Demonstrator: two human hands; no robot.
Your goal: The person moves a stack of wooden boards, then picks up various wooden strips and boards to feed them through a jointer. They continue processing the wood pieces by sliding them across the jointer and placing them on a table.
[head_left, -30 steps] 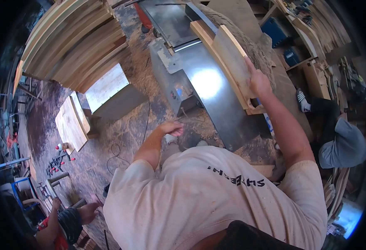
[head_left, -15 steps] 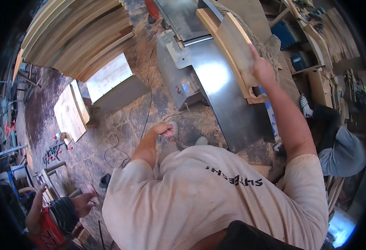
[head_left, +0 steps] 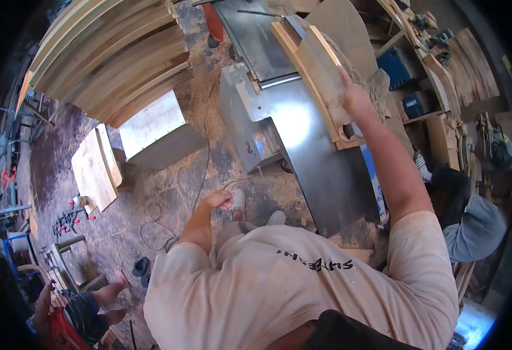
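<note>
My right hand (head_left: 357, 104) is on a pale wooden board (head_left: 324, 64), its index finger stretched along the board's edge and the other fingers curled. The board leans beside a long light wooden fence (head_left: 309, 76) on the dark, shiny metal machine table (head_left: 320, 186). Part of the board lies hidden beneath my hand and wrist. My left hand (head_left: 221, 199) hangs in the air in front of my body, fingers curled in, with nothing visible in them. It is apart from the machine, above the floor near my shoes (head_left: 276, 217).
Long planks (head_left: 116, 52) are stacked at upper left, near a metal-topped box (head_left: 154, 125) and smaller boards (head_left: 95, 166). A cable (head_left: 203, 175) crosses the sawdust-covered floor. One person (head_left: 72, 326) is at lower left, another (head_left: 474, 227) at right. Shelves (head_left: 425, 64) hold blue cases.
The whole view has shifted a little, so the machine and floor appear lower. My right hand stays on the board; my left hand remains curled in front of me.
</note>
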